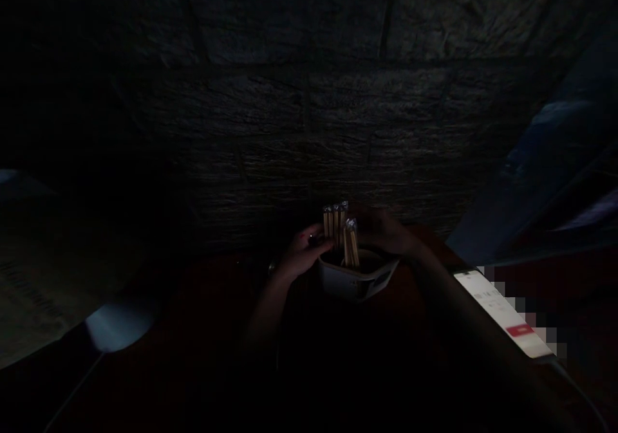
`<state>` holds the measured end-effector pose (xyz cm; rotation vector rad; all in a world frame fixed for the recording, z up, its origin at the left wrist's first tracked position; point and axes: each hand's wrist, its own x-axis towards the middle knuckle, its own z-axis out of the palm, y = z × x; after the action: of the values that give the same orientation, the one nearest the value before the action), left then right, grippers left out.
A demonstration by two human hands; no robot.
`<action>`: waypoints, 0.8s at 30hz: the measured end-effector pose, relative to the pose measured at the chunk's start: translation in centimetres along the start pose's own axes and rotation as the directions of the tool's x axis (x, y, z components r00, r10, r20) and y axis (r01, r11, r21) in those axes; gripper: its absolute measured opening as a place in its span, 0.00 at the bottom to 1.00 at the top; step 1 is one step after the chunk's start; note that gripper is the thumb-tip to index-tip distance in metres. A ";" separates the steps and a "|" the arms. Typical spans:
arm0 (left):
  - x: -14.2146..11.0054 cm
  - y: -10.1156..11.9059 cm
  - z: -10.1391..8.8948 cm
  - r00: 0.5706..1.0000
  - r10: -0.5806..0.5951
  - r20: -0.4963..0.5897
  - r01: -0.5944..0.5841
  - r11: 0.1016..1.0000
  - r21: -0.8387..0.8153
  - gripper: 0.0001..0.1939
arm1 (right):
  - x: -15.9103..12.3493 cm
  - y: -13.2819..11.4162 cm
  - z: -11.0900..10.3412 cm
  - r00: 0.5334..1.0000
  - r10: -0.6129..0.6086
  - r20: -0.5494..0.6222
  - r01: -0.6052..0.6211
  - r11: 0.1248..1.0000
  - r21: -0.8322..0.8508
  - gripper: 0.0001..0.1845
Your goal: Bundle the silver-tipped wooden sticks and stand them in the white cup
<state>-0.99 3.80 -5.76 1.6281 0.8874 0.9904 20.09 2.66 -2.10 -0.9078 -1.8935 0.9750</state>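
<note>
The light is very dim. A small pale container (340,282) with a dark marking on its side stands in front of me. Several slim wooden sticks in clear wrappers, like packed chopsticks, rise upright from it: a rear bundle (334,222) and a nearer bundle (351,246) leaning slightly. My left hand (306,253) is at the container's left rim, its thumb and fingers closed around the lower part of the rear bundle. Behind the container's right rim is my right hand (391,235); its fingers fade into shadow, so their grip is hidden.
A lit phone (505,314) lies on the dark reddish table (193,304) at right, with a cable at its lower end. A rough stone-block wall (290,111) closes off the back. At left is a printed brown bag or box (43,291) beside a pale rounded object (120,327).
</note>
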 end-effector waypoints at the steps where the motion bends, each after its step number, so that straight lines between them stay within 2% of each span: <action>1: -0.1 -0.1 0.0 1.000 -0.009 -0.018 0.009 1.000 0.010 0.22 | 0.1 0.0 0.0 1.000 0.010 0.007 -0.010 1.000 -0.029 0.25; 6: -0.5 -0.3 0.1 0.997 -0.068 -0.046 0.067 0.998 -0.016 0.22 | 0.3 -0.6 -0.3 1.000 0.020 0.021 -0.013 0.959 -0.284 0.21; 10: -0.8 -0.3 0.3 0.989 -0.115 -0.095 0.114 0.993 -0.020 0.23 | 0.0 -0.6 -0.4 0.999 0.022 0.048 -0.005 0.943 -0.333 0.19; 15: -1.6 0.4 1.0 0.985 -0.119 -0.128 0.120 0.993 -0.006 0.22 | -0.1 0.3 -0.4 0.997 -0.002 0.081 0.046 0.837 -0.546 0.23; 18: -2.4 1.0 1.7 0.983 -0.104 -0.148 0.104 0.995 -0.012 0.21 | -0.6 0.4 -0.3 0.992 0.051 0.115 0.029 0.800 -0.600 0.23; 21: -3.0 0.8 2.5 0.973 -0.122 -0.194 0.112 0.992 -0.064 0.21 | -1.3 0.3 -0.2 0.991 0.104 0.090 -0.021 0.761 -0.648 0.25; 24: -3.2 -0.1 3.5 0.945 -0.185 -0.269 0.130 0.969 -0.209 0.24 | -2.1 0.3 0.0 0.996 0.075 0.057 -0.014 0.718 -0.696 0.25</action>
<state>0.97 -0.32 -7.04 1.2511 1.0657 1.1775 21.08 1.01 -3.01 -1.3585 -2.3666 0.2817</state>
